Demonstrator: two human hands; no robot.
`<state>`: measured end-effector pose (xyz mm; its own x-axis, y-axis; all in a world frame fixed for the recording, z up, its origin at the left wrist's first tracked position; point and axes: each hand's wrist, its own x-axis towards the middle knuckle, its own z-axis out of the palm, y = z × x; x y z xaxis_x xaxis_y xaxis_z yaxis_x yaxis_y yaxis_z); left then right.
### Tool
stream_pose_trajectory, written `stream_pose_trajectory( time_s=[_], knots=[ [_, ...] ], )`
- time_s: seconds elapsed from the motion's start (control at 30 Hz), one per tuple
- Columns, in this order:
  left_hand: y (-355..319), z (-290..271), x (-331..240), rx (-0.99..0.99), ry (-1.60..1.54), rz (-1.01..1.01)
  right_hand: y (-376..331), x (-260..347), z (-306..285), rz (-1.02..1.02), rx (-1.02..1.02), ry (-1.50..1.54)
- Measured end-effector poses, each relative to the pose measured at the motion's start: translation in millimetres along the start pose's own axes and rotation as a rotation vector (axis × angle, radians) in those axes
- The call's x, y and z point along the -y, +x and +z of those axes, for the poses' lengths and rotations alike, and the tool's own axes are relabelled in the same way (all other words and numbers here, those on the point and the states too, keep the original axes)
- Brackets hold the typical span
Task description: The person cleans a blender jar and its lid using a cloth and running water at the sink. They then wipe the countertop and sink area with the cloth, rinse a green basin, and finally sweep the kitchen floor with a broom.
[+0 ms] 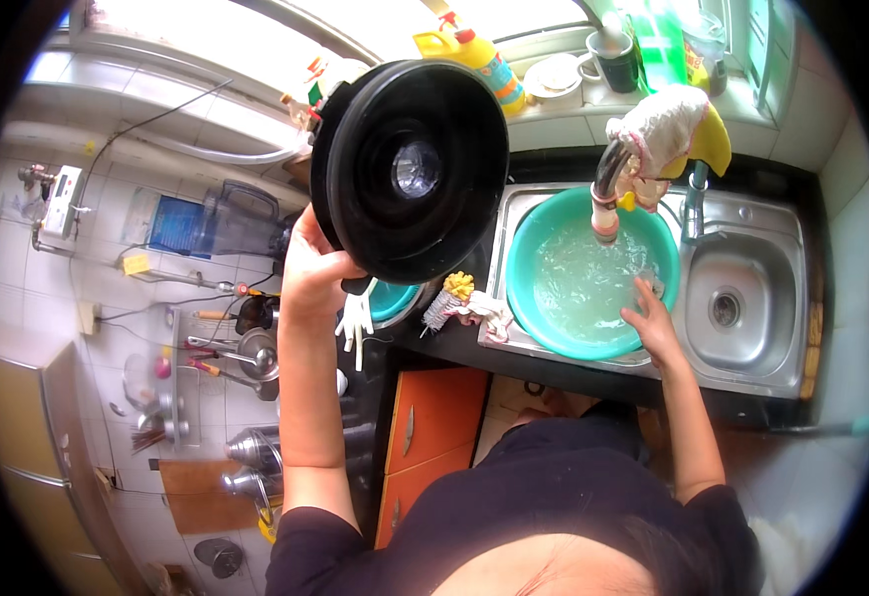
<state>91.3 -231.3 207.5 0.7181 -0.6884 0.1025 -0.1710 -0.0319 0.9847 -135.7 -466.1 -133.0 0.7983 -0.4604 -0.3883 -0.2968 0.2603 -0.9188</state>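
Currently | left hand (313,266) is gripping black round lid (410,169), raised beside the sink (752,298) | right hand (653,320) is dipping, fingers loose (empty), in teal basin (529,238) | risk: wet lid likely slipping, knocking bottles.

A dark stone table (454,343) runs under the window, with a double stainless-steel sink (752,228) set into it. A round teal plastic basin (529,248) full of water sits in the left bowl of the sink; the right bowl holds nothing but its drain. On the table just left of the sink lie a small brush with yellow bristles (451,295) and a crumpled white cloth (489,318), touching each other. Further left a second teal bowl (392,300) rests on the table, with a white rubber glove (356,323) hanging over the table's front edge.
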Motion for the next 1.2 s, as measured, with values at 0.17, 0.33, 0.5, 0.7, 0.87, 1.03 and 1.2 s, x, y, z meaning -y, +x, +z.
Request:
stream_pose_trajectory(
  time_s=[0.17,0.33,0.5,0.7,0.87,1.03,1.2],
  knots=[
    [-7,1,-5,0.015,0.025,0.025,1,-9,3,-0.068,-0.045,-0.095],
    [-14,0,-3,0.035,-0.005,0.069,-25,40,25,-0.373,-0.049,-0.272],
    [-22,8,3,0.059,-0.055,0.096,-79,162,83,-0.912,0.180,-0.134],
    [-26,34,-4,0.140,-0.007,0.091,-87,195,126,-0.797,0.464,-0.074],
    [-31,36,38,0.099,0.009,0.033,-45,141,125,-0.781,0.343,-0.382],
    [-64,27,95,0.040,0.347,0.052,-5,75,111,-0.670,0.113,-1.055],
    [-89,34,134,-0.130,0.463,0.201,10,28,81,-0.567,0.288,-1.109]
  ],
)
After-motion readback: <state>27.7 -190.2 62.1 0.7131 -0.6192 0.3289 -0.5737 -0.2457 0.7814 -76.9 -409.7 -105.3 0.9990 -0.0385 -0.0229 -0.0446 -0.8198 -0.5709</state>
